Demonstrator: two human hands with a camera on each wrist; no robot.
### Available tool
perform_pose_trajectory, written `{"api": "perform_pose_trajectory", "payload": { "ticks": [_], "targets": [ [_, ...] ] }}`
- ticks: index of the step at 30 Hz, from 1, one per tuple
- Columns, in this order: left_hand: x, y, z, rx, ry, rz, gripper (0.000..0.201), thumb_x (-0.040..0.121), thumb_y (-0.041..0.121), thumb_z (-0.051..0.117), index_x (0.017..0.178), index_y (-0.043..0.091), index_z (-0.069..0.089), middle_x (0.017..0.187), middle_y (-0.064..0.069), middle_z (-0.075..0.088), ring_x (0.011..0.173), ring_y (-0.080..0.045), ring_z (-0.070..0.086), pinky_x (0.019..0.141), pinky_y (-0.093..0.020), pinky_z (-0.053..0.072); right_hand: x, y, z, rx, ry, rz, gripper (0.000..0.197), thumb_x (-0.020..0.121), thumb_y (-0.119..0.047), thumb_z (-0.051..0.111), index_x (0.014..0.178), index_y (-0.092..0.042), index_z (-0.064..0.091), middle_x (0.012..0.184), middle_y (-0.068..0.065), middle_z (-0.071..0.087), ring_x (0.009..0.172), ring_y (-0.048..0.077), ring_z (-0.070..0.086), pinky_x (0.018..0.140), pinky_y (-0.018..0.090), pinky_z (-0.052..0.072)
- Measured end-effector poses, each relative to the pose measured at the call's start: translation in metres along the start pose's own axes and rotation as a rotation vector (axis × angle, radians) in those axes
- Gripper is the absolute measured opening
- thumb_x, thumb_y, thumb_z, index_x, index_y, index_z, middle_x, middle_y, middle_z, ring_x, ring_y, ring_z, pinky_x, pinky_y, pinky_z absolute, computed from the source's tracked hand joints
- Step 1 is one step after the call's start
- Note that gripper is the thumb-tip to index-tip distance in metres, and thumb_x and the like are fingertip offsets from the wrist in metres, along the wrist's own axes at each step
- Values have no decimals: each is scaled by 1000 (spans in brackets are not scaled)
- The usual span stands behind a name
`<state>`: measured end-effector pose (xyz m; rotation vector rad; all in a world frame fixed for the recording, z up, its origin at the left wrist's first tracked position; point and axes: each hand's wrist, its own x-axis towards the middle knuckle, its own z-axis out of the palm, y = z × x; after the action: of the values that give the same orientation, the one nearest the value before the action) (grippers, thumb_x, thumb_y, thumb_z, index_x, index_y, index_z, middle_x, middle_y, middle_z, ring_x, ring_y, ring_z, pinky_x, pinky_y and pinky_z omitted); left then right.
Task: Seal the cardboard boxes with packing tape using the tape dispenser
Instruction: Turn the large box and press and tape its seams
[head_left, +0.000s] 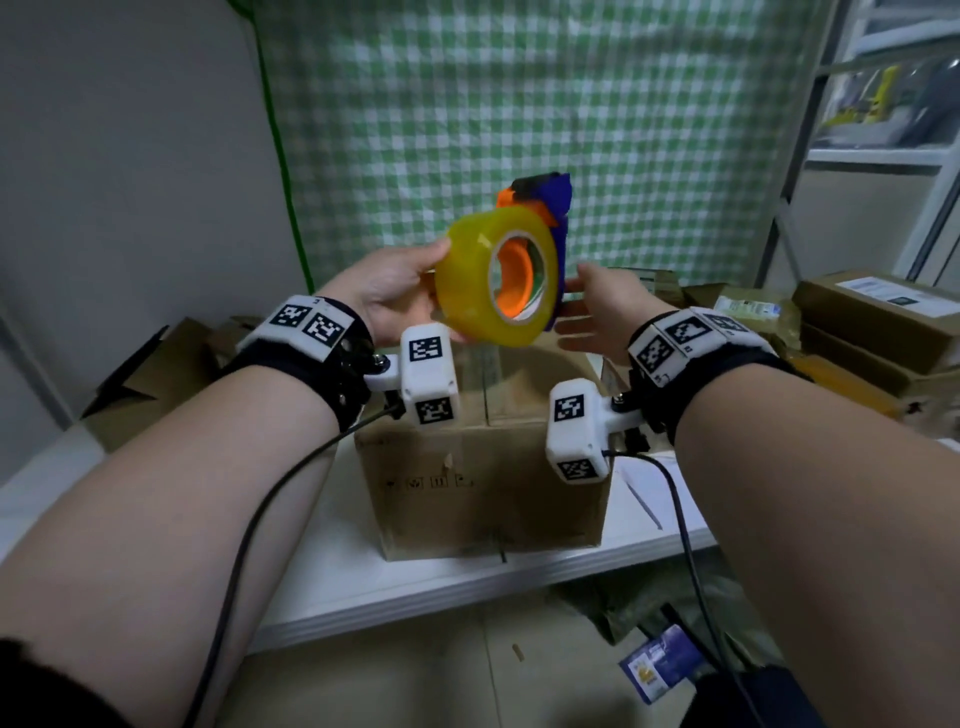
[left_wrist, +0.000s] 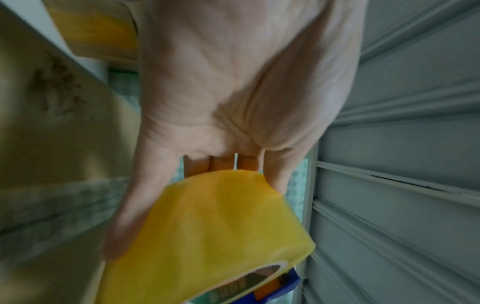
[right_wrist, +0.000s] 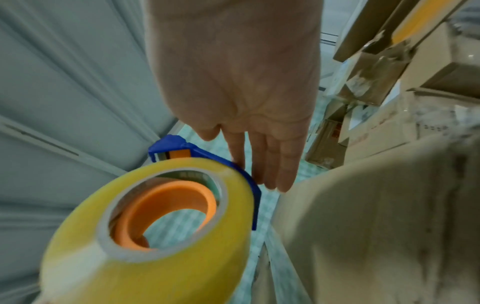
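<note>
A tape dispenser with a blue frame (head_left: 560, 208) and an orange hub carries a fat yellow tape roll (head_left: 467, 280). It hangs in the air above a closed cardboard box (head_left: 483, 478). My left hand (head_left: 400, 286) grips the roll from the left, thumb on top. In the left wrist view the left hand's fingers (left_wrist: 221, 162) pass behind the roll (left_wrist: 207, 236). My right hand (head_left: 597, 306) is at the dispenser's right side. Its straight fingers (right_wrist: 270, 164) touch the blue frame (right_wrist: 249, 179) beside the roll (right_wrist: 145, 226).
The box stands on a white table (head_left: 363, 587). Stacked cardboard boxes (head_left: 878, 306) fill the right, and flattened cardboard (head_left: 156, 374) lies at the left. A green checked cloth (head_left: 519, 104) hangs behind. A metal shelf rack (head_left: 883, 156) stands at the far right.
</note>
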<state>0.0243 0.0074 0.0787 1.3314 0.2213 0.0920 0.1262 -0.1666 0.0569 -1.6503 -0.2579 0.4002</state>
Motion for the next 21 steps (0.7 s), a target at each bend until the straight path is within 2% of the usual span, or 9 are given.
{"api": "perform_pose_trajectory", "payload": {
  "ticks": [2,5,7,9,11,14,17,19,21],
  "targets": [
    [-6,-7,6,-67,-33,-9,35,98,35,40,127,16,49,133,-11,54,116,-31,56,68,-61,50,-10,3,-5,57,-39,11,37,100,-35,34,105,-8,59,103,18,66,88,30,65,72,39,53],
    [-12,-18,15,-133,-59,-28,43,97,38,39,133,15,48,133,-14,54,115,-33,56,68,-59,53,-20,12,-13,135,-162,52,44,96,-48,44,119,-13,58,113,16,65,97,31,64,75,40,52],
    [-15,-24,16,-156,-62,-30,43,98,41,38,131,17,50,128,-14,58,107,-32,61,65,-54,57,-22,19,-20,204,-237,97,60,92,-62,38,123,-14,56,105,12,63,87,26,61,74,37,51],
    [-17,-29,15,-171,-51,-28,36,99,41,34,121,20,55,118,-10,63,93,-28,68,58,-46,58,-22,23,-26,310,-253,146,73,90,-70,28,118,-10,56,86,8,56,71,22,54,73,34,51],
    [-19,-32,16,-181,-25,-33,32,101,40,32,115,23,56,111,-8,65,81,-25,72,52,-38,57,-27,22,-24,389,-257,163,59,93,-62,33,101,-9,57,78,5,49,64,18,50,71,32,51],
    [-22,-34,18,-168,36,-35,28,100,36,36,117,23,55,107,-8,65,83,-26,70,49,-35,57,-38,18,-19,381,-303,125,42,92,-51,47,96,-12,61,91,5,62,82,20,60,77,35,52],
    [-23,-35,24,-130,90,-53,19,99,20,43,112,15,57,102,-12,64,91,-26,64,54,-39,59,-47,15,-18,449,-358,99,57,87,-61,49,117,-14,63,113,13,68,103,32,65,84,46,53],
    [-22,-37,26,-115,116,-86,18,98,10,44,104,7,61,99,-14,67,91,-26,66,67,-45,59,-54,12,-14,587,-393,94,59,88,-64,47,114,-15,67,107,17,70,97,34,68,83,50,54],
    [-23,-41,26,-57,174,-101,18,98,8,44,98,4,61,90,-14,70,83,-26,70,71,-42,58,-55,9,-10,649,-358,41,53,92,-58,46,84,-14,73,76,10,72,68,24,71,67,40,59]
  ]
}}
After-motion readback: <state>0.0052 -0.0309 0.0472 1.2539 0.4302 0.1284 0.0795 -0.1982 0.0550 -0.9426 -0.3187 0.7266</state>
